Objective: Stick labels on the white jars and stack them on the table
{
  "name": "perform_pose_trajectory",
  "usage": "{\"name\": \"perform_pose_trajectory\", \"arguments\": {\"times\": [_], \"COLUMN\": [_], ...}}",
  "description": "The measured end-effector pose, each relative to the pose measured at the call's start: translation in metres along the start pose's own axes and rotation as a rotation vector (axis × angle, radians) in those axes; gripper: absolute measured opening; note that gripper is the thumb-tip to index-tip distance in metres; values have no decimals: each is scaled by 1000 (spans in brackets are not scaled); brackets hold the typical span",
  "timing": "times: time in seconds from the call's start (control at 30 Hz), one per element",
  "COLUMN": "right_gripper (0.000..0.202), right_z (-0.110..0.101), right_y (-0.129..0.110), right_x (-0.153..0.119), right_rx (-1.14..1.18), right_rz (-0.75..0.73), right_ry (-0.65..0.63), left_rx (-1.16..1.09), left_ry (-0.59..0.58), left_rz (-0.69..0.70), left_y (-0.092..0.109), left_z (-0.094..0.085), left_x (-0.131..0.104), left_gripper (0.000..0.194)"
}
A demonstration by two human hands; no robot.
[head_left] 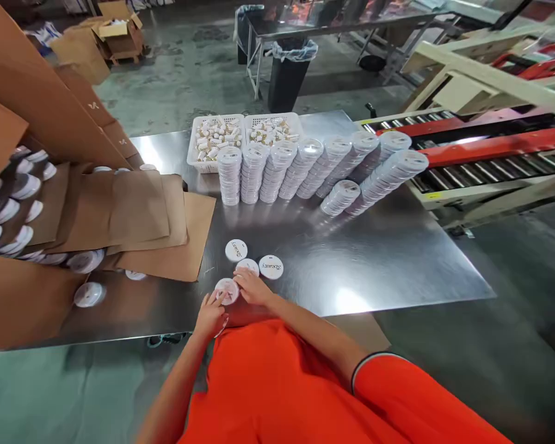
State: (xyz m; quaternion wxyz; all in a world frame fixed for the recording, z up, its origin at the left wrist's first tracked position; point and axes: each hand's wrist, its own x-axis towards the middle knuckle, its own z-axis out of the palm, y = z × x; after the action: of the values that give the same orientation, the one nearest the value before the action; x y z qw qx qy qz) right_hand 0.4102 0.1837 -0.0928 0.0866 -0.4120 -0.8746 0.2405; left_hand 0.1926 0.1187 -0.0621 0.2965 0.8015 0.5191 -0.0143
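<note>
Close to the table's front edge lies a round white case [227, 291]; the fingers of my left hand [211, 316] grip its near left side and one finger rests on top. A curved white edge shows under that hand, too hidden to name. My right hand [253, 288] is on the right of this case, fingers stretched out over the near edge of a second white case [247, 265]. Two more cases lie flat just beyond: one with lettering [236, 250] at the left, another lettered one [271, 267] at the right.
Tall stacks of round cases [282, 172] line the steel table [374, 259]. Behind them, white baskets [193, 145] hold small white and gold pieces. Cardboard sheets [139, 209] and an open carton [41, 86] of cases occupy the left. A roller conveyor [490, 160] stands right.
</note>
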Motion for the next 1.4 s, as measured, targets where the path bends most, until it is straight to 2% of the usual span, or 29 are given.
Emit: {"name": "perform_pose_trajectory", "arguments": {"times": [0.07, 0.13, 0.17, 0.23, 0.37, 0.57, 0.67, 0.77, 0.87, 0.97, 1.07, 1.2, 1.27, 1.33, 1.4], "right_gripper": [51, 69, 79, 87, 69, 50, 50, 55, 53, 53, 57, 66, 73, 82, 84], "right_z": [-11, -19, -22, -23, -21, -17, -20, -20, -12, -5, -11, -39, -50, -57, -60], "right_y": [11, 20, 23, 24, 8, -23, -19, -7, -5, -15, -20, 9, 31, 49, 59], "right_x": [-7, -9, -8, -6, -9, -28, -28, -25, -23, -23, -24, -34, -39, -43, -45], "right_rx": [-62, -116, -136, -169, -262, -295, -251, -199, -209, -213, -167, -173, -197, -177, -95], "right_rz": [256, 430, 472, 472, 420, 371, 267, 154, 203, 291, 347, 500, 562, 558, 545], "right_ry": [62, 26, -15, -89, -97, -160, -149, -207, -217, -188, -150, -42, -73, -147, -153], "left_rx": [15, 47, 62, 90, 114, 89, 82, 82, 84, 84, 86, 103, 102, 88, 75], "left_ry": [-20, -35, -37, -42, -40, -17, -9, -9, -12, -6, -5, -2, -22, -77, -138], "left_rz": [-7, -29, -44, -88, -183, -183, -178, -179, -184, -187, -188, -144, -96, -68, -66], "left_y": [3, 4, 5, 6, 9, 10, 9, 9, 9, 8, 7, 16, 25, 35, 42], "left_z": [3, 6, 8, 10, 12, 14, 14, 13, 14, 13, 11, 6, 4, 3, 3], "left_x": [7, 6, 4, -2, -9, -9, -9, -9, -9, -9, -10, -5, 3, 14, 25], "left_gripper": [19, 21, 23, 24, 27, 25, 26, 27, 27, 26, 26, 29, 30, 30, 29]}}
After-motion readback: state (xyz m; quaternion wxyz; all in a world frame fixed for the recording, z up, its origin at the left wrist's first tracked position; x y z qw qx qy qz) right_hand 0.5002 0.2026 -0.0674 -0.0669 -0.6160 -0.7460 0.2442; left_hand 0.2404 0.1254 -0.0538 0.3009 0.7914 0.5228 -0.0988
